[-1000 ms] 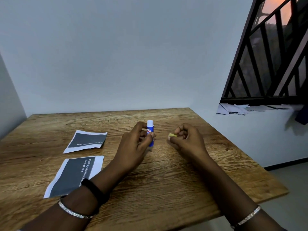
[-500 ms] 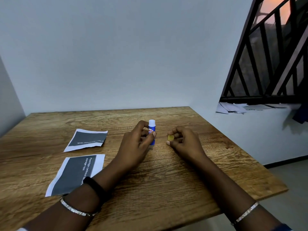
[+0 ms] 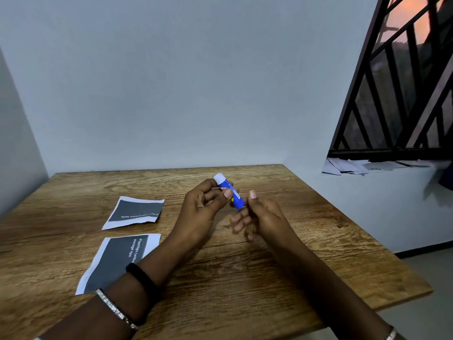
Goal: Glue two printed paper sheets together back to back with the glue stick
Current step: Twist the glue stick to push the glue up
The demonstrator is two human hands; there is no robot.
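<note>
**Readying the glue stick, sheets still unglued**

Holding the glue stick above the middle of the wooden table, the left hand pinches its blue barrel between thumb and fingers, the white end tilted up toward 11 o'clock. The right hand sits just beside the barrel's lower end at about 4 o'clock from the stick, fingers loosely spread and thumb raised; whether it touches the base cannot be told, and it grips nothing visible. The hands are close together but not joined.

Both printed sheets lie flat and apart on the table, printed face up: the far sheet at roughly 9 o'clock from the left hand, the near sheet at about 8 o'clock, partly under the left forearm.

By the look of it, the task is at its opening stage. No sheet is turned over, no glue shows on paper, and nothing is joined. Flipping a sheet, spreading glue on its back and pressing the second sheet on all remain.
</note>
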